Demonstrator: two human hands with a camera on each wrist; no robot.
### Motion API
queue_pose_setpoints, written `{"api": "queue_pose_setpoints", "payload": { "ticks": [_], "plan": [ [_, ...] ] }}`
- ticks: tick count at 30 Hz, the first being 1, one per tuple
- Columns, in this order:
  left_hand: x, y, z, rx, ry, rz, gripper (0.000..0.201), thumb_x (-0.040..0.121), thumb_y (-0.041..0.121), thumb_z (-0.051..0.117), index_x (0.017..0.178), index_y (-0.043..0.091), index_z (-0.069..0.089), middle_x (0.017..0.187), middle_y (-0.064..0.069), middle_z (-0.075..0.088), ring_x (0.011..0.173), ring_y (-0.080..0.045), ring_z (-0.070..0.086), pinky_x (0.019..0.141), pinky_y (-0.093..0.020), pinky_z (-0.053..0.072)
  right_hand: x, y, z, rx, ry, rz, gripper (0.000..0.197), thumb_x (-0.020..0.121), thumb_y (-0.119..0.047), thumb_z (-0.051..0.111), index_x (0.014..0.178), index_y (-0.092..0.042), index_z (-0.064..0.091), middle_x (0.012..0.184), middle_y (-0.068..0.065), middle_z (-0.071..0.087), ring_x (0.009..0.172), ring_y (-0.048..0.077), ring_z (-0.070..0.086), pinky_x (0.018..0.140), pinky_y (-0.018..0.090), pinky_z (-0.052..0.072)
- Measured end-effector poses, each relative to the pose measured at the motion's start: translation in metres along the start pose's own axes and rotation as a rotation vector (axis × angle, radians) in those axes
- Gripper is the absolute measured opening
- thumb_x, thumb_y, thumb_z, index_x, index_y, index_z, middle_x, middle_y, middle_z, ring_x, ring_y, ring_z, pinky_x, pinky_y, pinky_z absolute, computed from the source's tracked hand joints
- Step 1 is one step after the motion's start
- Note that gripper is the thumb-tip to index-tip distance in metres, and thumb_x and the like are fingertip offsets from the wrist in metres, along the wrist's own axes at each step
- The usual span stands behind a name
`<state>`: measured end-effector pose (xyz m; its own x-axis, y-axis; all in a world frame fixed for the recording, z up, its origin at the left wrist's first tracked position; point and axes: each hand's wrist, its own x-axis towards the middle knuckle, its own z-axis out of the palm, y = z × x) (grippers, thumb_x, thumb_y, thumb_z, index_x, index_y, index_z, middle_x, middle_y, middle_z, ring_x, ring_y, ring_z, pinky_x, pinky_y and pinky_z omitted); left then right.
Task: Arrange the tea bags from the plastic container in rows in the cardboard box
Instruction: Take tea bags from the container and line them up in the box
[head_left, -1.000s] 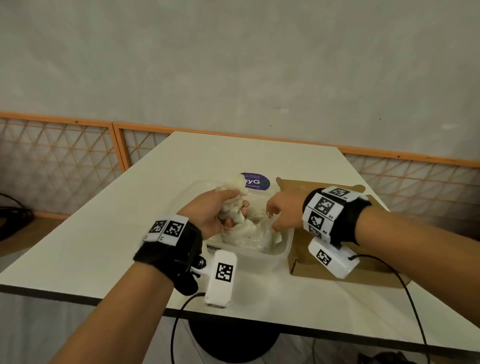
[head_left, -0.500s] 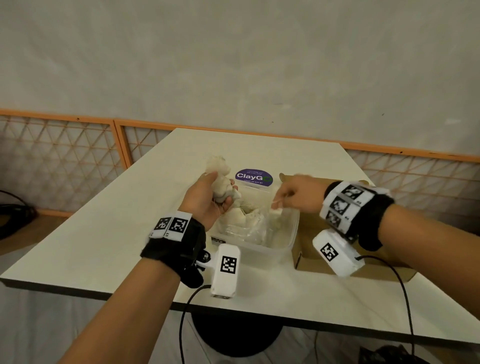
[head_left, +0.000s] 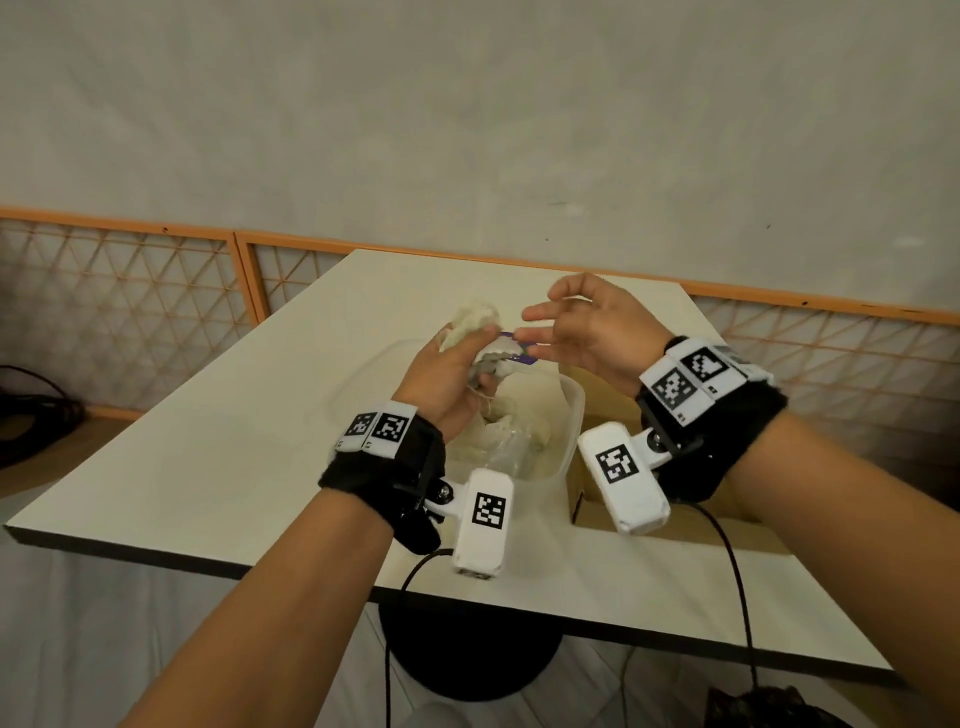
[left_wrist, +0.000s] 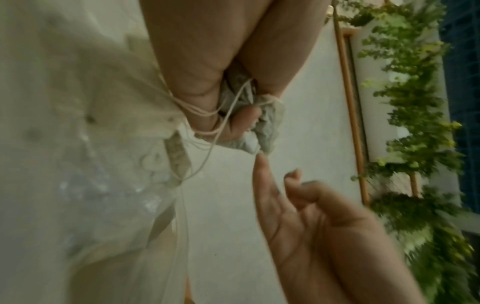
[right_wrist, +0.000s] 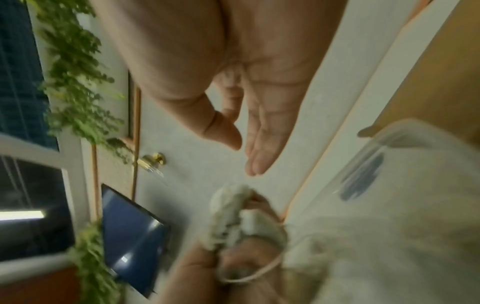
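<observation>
My left hand (head_left: 457, 364) grips a crumpled bunch of pale tea bags (head_left: 475, 325) with tangled strings, held up above the clear plastic container (head_left: 569, 415). More tea bags (head_left: 519, 436) lie inside that container. In the left wrist view the bunch of tea bags (left_wrist: 259, 131) pokes out of my fist, strings looped over the fingers. My right hand (head_left: 571, 327) hovers just right of the bunch with its fingers spread and nothing in it; one fingertip (left_wrist: 259, 162) nearly touches the bags. The cardboard box (head_left: 597, 506) sits right of the container, mostly hidden by my right wrist.
Container and box stand on a white table (head_left: 234, 452) with its front edge near me. The container's lid with a purple label (head_left: 524, 356) lies just behind it. An orange-framed lattice rail (head_left: 130, 291) runs behind the table.
My left hand has lifted the bunch of tea bags up out of the container. My right hand has left the container, risen beside the bunch and spread its fingers.
</observation>
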<state>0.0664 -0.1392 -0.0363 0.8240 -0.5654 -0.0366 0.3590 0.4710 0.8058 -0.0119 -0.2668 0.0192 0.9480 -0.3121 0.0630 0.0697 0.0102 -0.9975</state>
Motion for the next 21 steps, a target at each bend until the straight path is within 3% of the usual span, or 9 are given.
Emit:
{"api": "queue_pose_setpoints", "payload": {
  "ticks": [1, 3, 5, 7, 9, 11, 14, 17, 21],
  "plan": [
    [0.001, -0.001, -0.004, -0.055, 0.057, -0.031, 0.015, 0.091, 0.007, 0.057, 0.106, 0.007, 0.055, 0.072, -0.007, 0.062, 0.050, -0.011, 0.053, 0.037, -0.014, 0.037, 0.003, 0.007, -0.002, -0.134, 0.065, -0.017, 0.024, 0.085, 0.012, 0.046, 0.084, -0.011, 0.048, 0.091, 0.012, 0.059, 0.076, 0.022, 0.064, 0.070, 0.032, 0.056],
    [0.004, -0.005, -0.012, -0.189, 0.132, -0.079, 0.006, 0.092, 0.006, 0.056, 0.096, 0.005, 0.059, 0.071, -0.009, 0.062, 0.048, -0.010, 0.049, 0.036, -0.013, 0.037, 0.011, 0.023, -0.009, -0.732, 0.094, -0.083, 0.016, 0.083, 0.000, 0.053, 0.080, -0.014, 0.060, 0.086, 0.006, 0.063, 0.078, 0.019, 0.062, 0.076, 0.034, 0.053],
    [0.007, -0.006, -0.019, -0.301, 0.157, -0.093, 0.008, 0.093, 0.007, 0.053, 0.088, 0.006, 0.059, 0.063, -0.007, 0.063, 0.043, -0.008, 0.048, 0.035, -0.013, 0.037, 0.014, 0.037, -0.009, -1.322, -0.128, -0.037, 0.020, 0.086, -0.015, 0.051, 0.089, -0.015, 0.070, 0.096, 0.001, 0.068, 0.096, 0.019, 0.060, 0.092, 0.032, 0.045],
    [0.010, -0.005, -0.023, -0.345, 0.166, -0.091, 0.010, 0.094, 0.007, 0.052, 0.086, 0.006, 0.058, 0.059, -0.005, 0.062, 0.043, -0.008, 0.047, 0.035, -0.013, 0.038, 0.017, 0.053, -0.007, -1.641, -0.360, 0.054, 0.027, 0.088, -0.025, 0.045, 0.095, -0.019, 0.071, 0.105, -0.002, 0.069, 0.104, 0.019, 0.057, 0.111, 0.042, 0.025],
    [0.011, -0.004, -0.025, -0.358, 0.170, -0.093, 0.011, 0.094, 0.007, 0.051, 0.085, 0.007, 0.057, 0.056, -0.005, 0.062, 0.041, -0.008, 0.048, 0.035, -0.013, 0.038, 0.021, 0.065, -0.007, -1.722, -0.448, 0.157, 0.032, 0.087, -0.031, 0.040, 0.097, -0.023, 0.069, 0.117, -0.003, 0.065, 0.113, 0.020, 0.052, 0.112, 0.054, 0.003],
    [0.012, -0.003, -0.025, -0.376, 0.164, -0.097, 0.012, 0.095, 0.007, 0.050, 0.085, 0.008, 0.056, 0.053, -0.003, 0.061, 0.037, -0.008, 0.048, 0.035, -0.013, 0.038, 0.023, 0.070, -0.006, -1.773, -0.502, 0.244, 0.038, 0.090, -0.035, 0.035, 0.113, -0.025, 0.063, 0.135, -0.004, 0.053, 0.129, 0.022, 0.039, 0.109, 0.057, -0.003],
    [0.013, -0.003, -0.024, -0.403, 0.149, -0.108, 0.012, 0.096, 0.008, 0.049, 0.085, 0.008, 0.054, 0.050, -0.002, 0.059, 0.037, -0.007, 0.049, 0.035, -0.013, 0.038, 0.022, 0.066, 0.001, -1.871, -0.548, 0.306, 0.042, 0.097, -0.032, 0.029, 0.129, -0.020, 0.052, 0.141, -0.002, 0.046, 0.131, 0.023, 0.038, 0.113, 0.048, 0.011],
    [0.014, -0.004, -0.025, -0.413, 0.162, -0.119, 0.008, 0.095, 0.010, 0.052, 0.090, 0.007, 0.057, 0.061, -0.006, 0.065, 0.048, -0.010, 0.056, 0.038, -0.014, 0.042, 0.019, 0.064, 0.008, -1.871, -0.548, 0.344, 0.042, 0.098, -0.027, 0.027, 0.130, -0.012, 0.052, 0.137, 0.007, 0.050, 0.128, 0.025, 0.042, 0.112, 0.037, 0.020],
    [0.014, -0.004, -0.026, -0.397, 0.192, -0.071, 0.009, 0.093, 0.008, 0.055, 0.094, 0.001, 0.059, 0.072, -0.014, 0.067, 0.058, -0.017, 0.064, 0.044, -0.017, 0.050, 0.016, 0.053, -0.005, -1.543, -0.442, 0.198, 0.035, 0.094, -0.023, 0.039, 0.118, -0.017, 0.063, 0.123, 0.000, 0.061, 0.115, 0.018, 0.052, 0.108, 0.037, 0.033]
  ]
}}
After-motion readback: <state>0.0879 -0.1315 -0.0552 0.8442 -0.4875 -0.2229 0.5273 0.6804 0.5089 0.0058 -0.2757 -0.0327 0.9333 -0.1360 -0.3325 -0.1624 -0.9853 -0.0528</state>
